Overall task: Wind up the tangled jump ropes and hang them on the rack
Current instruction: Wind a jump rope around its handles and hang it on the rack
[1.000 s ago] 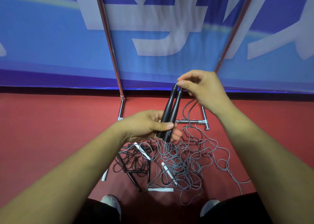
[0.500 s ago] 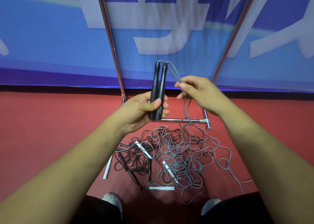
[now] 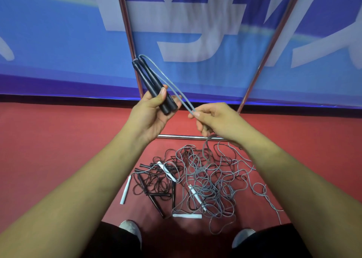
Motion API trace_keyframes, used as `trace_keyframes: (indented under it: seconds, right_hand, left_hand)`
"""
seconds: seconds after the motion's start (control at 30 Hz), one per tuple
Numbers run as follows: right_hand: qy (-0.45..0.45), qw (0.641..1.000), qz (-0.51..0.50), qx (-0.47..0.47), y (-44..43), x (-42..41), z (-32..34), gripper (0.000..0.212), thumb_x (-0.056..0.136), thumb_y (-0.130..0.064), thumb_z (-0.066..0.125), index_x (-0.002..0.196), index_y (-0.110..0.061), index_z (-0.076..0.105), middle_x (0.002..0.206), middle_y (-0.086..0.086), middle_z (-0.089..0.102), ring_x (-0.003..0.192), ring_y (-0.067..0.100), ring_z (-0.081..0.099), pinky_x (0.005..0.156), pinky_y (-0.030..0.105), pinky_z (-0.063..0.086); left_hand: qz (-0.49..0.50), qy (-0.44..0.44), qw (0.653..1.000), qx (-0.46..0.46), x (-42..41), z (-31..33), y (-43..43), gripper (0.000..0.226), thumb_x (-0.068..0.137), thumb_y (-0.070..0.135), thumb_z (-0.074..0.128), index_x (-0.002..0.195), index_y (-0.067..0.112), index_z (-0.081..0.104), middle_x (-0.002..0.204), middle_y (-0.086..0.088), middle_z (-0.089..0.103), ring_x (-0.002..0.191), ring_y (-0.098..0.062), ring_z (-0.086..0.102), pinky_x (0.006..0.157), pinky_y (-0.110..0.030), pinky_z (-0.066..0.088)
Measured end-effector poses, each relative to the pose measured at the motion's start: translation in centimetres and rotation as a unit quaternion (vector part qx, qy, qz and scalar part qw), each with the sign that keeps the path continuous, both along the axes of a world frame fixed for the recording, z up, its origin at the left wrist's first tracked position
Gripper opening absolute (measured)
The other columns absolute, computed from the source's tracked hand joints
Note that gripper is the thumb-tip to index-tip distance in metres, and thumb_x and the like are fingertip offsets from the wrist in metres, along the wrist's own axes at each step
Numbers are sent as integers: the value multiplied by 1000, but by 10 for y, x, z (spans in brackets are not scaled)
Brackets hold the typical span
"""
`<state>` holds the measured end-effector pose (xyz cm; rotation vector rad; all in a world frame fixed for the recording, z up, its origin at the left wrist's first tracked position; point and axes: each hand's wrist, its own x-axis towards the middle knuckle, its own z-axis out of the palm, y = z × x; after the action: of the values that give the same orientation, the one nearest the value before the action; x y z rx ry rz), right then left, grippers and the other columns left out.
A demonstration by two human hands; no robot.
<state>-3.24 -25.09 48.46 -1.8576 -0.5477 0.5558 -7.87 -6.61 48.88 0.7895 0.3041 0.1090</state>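
Head view: work sits mid-frame.
Left grip (image 3: 152,111): clenched round paired black handles (image 3: 150,81).
Right grip (image 3: 213,120): pinching their grey cord (image 3: 187,105).
Other ropes (image 3: 205,179): tangled on red floor (image 3: 58,140), lower centre.
Rack (image 3: 128,32): behind, upper centre.

Two hands are counted, a left hand (image 3: 150,112) and a right hand (image 3: 217,120), mid-frame. Two black handles (image 3: 154,85) and two grey strands (image 3: 182,98) are counted upper centre. Four white handles (image 3: 125,189) are seen lower centre, two shoe tips (image 3: 131,230) at the bottom, two slanted metal poles (image 3: 127,32) and one floor bar (image 3: 186,137) above.
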Motion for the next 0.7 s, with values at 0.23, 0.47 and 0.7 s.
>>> trace_keyframes:
  seconds: [0.23,0.47,0.7]
  right_hand:
    - [-15,997,-58,45,17,-17,0,7,96,-8,60,102,-12,60,60,6,66,40,11,43,44,21,37]
    - [-49,997,-63,23,21,-21,-2,8,92,-8,65,88,-13,71,57,7,66,37,8,40,41,19,34]
    - [-67,997,-45,-9,25,-27,-3,11,93,-12,65,89,-13,75,57,6,66,40,3,42,49,20,35]
  left_hand:
    - [35,-17,999,-28,3,-2,1,20,102,5,48,121,9,53,122,-15,66,102,-31,70,89,-45,58]
    - [33,39,997,-52,6,-5,-1,20,102,11,49,119,3,57,105,-21,66,98,-29,69,89,-41,57]
    - [14,68,998,0,9,-10,-4,23,104,24,48,125,17,55,108,-23,66,99,-34,67,96,-44,51]
